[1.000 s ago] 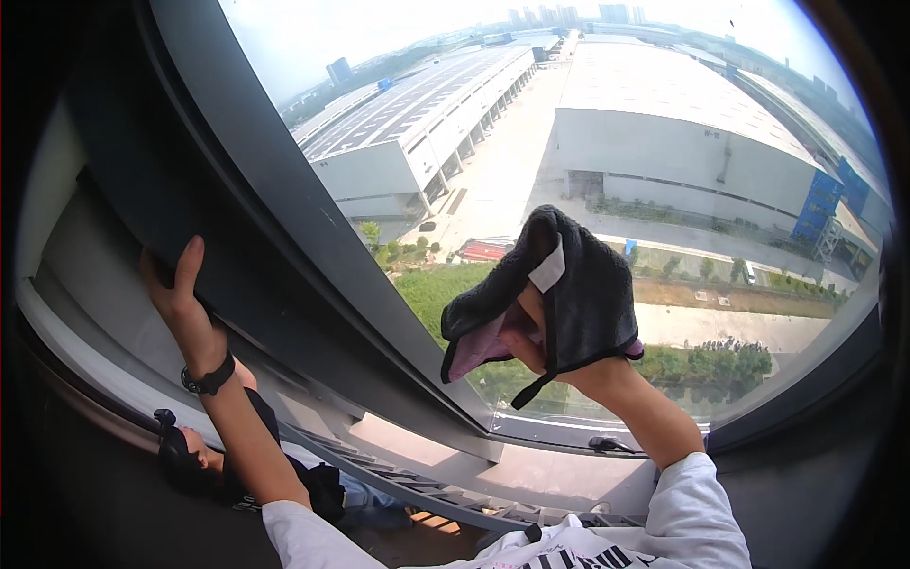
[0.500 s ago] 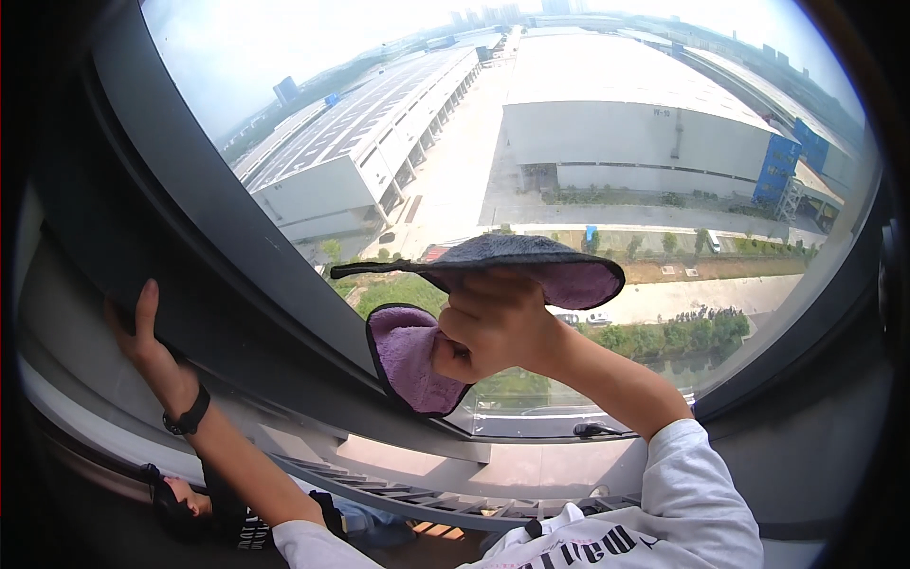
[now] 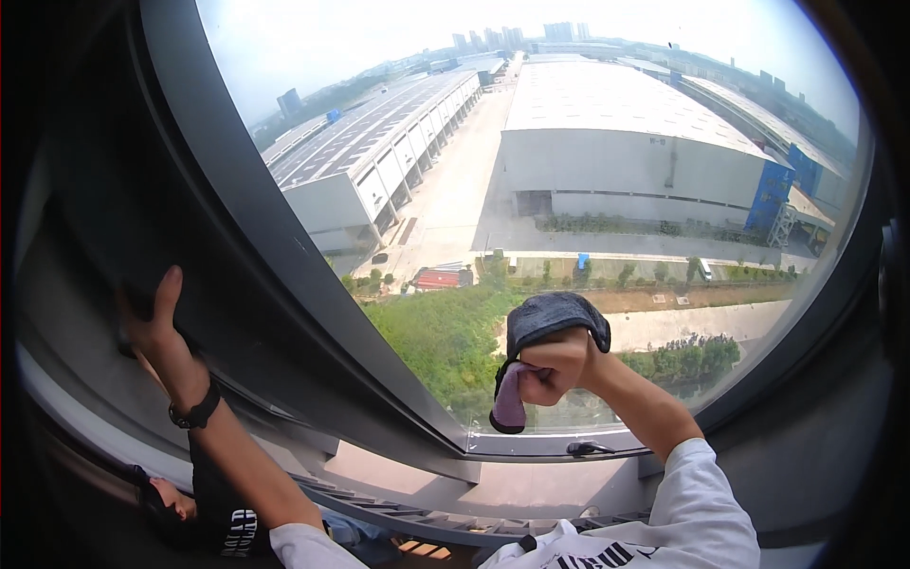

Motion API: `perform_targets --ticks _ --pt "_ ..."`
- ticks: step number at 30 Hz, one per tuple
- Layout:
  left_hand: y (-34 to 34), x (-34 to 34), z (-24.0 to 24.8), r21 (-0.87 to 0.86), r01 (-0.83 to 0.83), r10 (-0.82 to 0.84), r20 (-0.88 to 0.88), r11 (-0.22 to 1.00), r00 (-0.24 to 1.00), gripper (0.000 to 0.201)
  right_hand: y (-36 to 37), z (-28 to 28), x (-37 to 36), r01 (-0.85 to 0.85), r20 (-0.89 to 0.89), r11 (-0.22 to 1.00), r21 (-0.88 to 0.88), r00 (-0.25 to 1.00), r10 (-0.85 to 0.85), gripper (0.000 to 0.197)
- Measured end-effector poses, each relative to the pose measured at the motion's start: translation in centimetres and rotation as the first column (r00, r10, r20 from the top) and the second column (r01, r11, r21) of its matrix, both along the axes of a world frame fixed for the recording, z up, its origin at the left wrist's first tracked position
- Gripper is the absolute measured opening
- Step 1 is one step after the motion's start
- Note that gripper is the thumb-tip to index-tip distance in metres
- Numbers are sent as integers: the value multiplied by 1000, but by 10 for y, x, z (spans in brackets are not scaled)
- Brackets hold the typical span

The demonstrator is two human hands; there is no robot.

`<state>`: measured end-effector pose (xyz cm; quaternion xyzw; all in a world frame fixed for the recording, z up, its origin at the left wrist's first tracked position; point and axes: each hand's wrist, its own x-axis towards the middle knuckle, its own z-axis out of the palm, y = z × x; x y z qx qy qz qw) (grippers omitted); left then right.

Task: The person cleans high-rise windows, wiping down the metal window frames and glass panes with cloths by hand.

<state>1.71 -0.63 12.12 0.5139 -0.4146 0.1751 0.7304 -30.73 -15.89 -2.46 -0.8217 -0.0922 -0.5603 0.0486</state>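
My right hand (image 3: 555, 365) is closed around a bunched cleaning cloth (image 3: 555, 318), grey on one face and purple on the other with a dark edging. Part of the cloth drapes over the back of the fist, and a purple fold hangs below the fingers. Behind it stands the window pane (image 3: 445, 313); whether cloth and glass touch, I cannot tell. My left hand (image 3: 163, 332), with a dark band at its wrist, is at the dark window frame (image 3: 275, 256) on the left. Its thumb points up, its fingers are apart, and some fingertips are lost in shadow.
A black window handle (image 3: 590, 448) sits on the lower frame. Beneath runs a pale sill (image 3: 398, 467) with a grey slatted rail (image 3: 417, 512). Another person (image 3: 204, 503) in a dark top is at the lower left. Large white warehouses (image 3: 630, 171) show through the glass.
My right hand has moved right and slightly down; the cloth, spread wide before, is now folded over the fist. The left hand appears a little farther right and lower in view.
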Motion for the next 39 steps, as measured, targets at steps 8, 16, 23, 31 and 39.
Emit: perform_targets --ticks 8,16,23,31,39 --pt "10 12 -4 -1 -62 62 -31 998 998 88 8 42 45 144 75 985 -96 988 -137 16" --pt "2 3 1 -27 -5 5 -29 1000 1000 89 5 -5 37 -7 -64 999 -44 998 4 20" --pt "9 12 -7 2 -65 65 22 998 998 94 13 8 3 198 -16 980 6 980 -198 22" --pt "8 6 -1 72 71 -73 29 995 997 58 34 -234 -68 334 -410 722 606 909 -76 22" --pt "-10 10 -4 70 -19 21 -39 997 999 43 118 -385 -169 410 -423 -166 897 905 -50 29"
